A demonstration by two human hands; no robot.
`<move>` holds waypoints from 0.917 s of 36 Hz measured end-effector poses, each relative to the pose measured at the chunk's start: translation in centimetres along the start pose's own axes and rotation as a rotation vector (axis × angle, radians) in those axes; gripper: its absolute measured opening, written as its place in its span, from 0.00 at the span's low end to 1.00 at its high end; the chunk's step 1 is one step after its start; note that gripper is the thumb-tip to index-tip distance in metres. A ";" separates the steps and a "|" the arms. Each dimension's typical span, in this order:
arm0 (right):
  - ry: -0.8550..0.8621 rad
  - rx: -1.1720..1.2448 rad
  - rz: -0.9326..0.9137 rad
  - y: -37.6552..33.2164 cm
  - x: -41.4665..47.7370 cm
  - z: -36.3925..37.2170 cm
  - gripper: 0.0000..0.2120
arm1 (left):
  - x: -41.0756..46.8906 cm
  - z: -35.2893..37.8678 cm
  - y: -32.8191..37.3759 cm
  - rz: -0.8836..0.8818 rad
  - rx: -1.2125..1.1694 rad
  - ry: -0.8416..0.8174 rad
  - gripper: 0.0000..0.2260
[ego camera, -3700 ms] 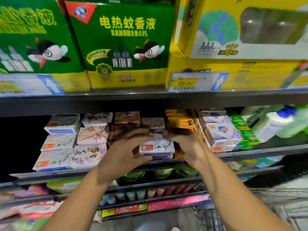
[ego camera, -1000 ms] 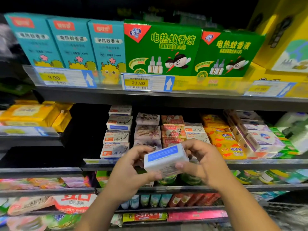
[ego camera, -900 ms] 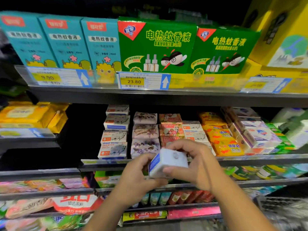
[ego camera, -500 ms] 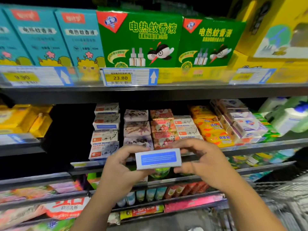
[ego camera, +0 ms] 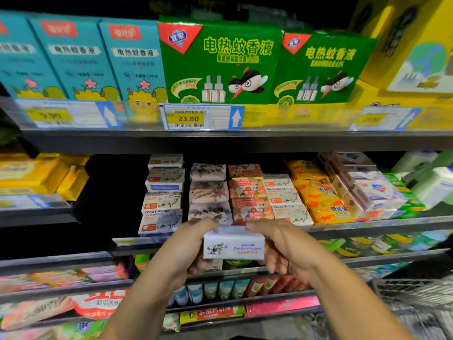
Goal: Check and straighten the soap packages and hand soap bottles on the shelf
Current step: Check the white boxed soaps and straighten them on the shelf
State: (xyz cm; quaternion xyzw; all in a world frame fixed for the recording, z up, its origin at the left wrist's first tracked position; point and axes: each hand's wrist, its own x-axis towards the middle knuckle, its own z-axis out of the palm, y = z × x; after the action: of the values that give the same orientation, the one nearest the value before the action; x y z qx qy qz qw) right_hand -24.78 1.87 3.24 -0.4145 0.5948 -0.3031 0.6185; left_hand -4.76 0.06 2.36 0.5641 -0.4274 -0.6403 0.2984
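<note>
A white soap box with blue lettering and a small animal drawing is held in front of the soap shelf. My left hand grips its left end and my right hand grips its right end. Behind it, stacks of goat soap boxes, floral soap packages, pink soap packages and yellow soap packages fill the shelf. White hand soap bottles stand at the far right.
The shelf above carries green boxes, teal boxes and a 23.80 price tag. Yellow packs lie at left. Lower shelves hold tubes and pouches. A wire cart is at lower right.
The box was taken off the stack and turned over in both hands; its blue-panel face showed before, and now the face with lettering points at me.
</note>
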 end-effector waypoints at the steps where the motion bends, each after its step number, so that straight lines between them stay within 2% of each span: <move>1: -0.027 -0.024 0.032 0.0 0.0 0.1 0.18 | -0.1 0.0 0.1 -0.020 0.022 -0.004 0.13; 5: -0.069 -0.060 0.016 -0.2 0.0 0.0 0.17 | -0.2 -0.4 0.4 0.049 0.085 -0.030 0.12; 8: -0.022 -0.145 -0.155 -1.0 0.1 -0.9 0.14 | -0.2 -1.1 0.8 0.242 0.117 -0.007 0.10; 10: -0.010 -0.182 -0.280 -1.7 0.1 -1.5 0.15 | -0.4 -1.6 1.4 0.343 0.110 0.003 0.12; 13: -0.017 -0.054 -0.410 -2.5 0.3 -1.8 0.20 | -0.2 -2.1 1.7 0.533 0.158 -0.009 0.17; 15: -0.017 0.012 -0.480 -2.4 0.5 -2.0 0.24 | -0.1 -2.5 1.6 0.729 0.268 0.059 0.19; 19: -0.151 0.243 -0.408 -1.3 1.1 -1.6 0.33 | -0.1 -2.8 1.4 1.011 0.537 0.185 0.20; 20: -0.169 0.291 -0.371 -1.1 1.3 -1.3 0.32 | 0.0 -2.7 1.3 1.033 0.563 0.190 0.21; 23: -0.191 0.405 -0.266 -0.6 1.7 -0.2 0.18 | 0.2 -2.1 1.2 1.058 0.531 0.155 0.21; 24: -0.209 0.447 -0.231 -0.3 2.0 0.1 0.17 | 0.3 -1.8 1.1 1.052 0.516 0.147 0.20; 29: -0.216 0.528 -0.136 0.5 2.1 1.0 0.22 | 0.2 -1.1 0.8 0.980 0.388 0.118 0.24; 31: -0.142 0.479 -0.204 0.5 2.3 0.9 0.25 | 0.2 -1.6 0.7 0.968 0.399 0.117 0.25; 33: -0.080 0.354 -0.325 0.2 2.5 0.4 0.35 | 0.4 -2.4 0.4 0.941 0.462 0.118 0.28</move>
State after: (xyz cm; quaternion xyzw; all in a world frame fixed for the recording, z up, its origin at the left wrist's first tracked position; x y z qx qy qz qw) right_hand -24.18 -0.16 1.79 -0.4015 0.4329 -0.4815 0.6477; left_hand -2.51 -1.02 2.56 0.3974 -0.7471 -0.2930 0.4451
